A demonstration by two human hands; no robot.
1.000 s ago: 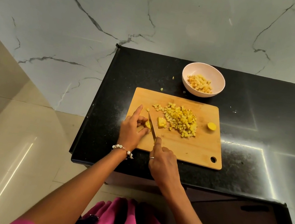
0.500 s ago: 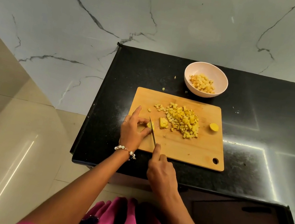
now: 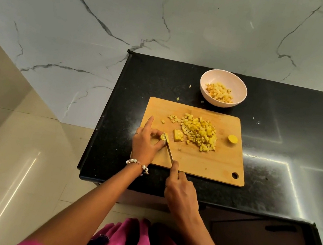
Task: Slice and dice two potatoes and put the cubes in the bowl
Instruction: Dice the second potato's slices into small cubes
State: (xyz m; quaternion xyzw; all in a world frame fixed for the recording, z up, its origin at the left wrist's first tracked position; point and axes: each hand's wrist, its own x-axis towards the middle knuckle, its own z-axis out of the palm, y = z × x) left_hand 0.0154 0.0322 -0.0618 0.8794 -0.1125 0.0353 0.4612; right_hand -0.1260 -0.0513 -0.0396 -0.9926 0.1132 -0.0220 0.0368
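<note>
Head view: right hand [image 3: 181,193] grips the knife [image 3: 168,148], forefinger along its spine. Left hand [image 3: 145,143] pinches a potato piece [image 3: 164,137] near the cutting board [image 3: 203,164]'s left edge. Cubes [image 3: 198,132] heap mid-board; bowl [image 3: 223,88] beyond its far edge holds more.

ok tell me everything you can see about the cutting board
The cutting board is a light wooden rectangle with rounded corners and a hanging hole at its near right corner. It lies flat on the black countertop, just in front of the pink bowl. On it sit a pile of potato cubes, a rounded potato end piece near the right edge, and a small potato piece that the left hand holds while the knife cuts it.
</note>
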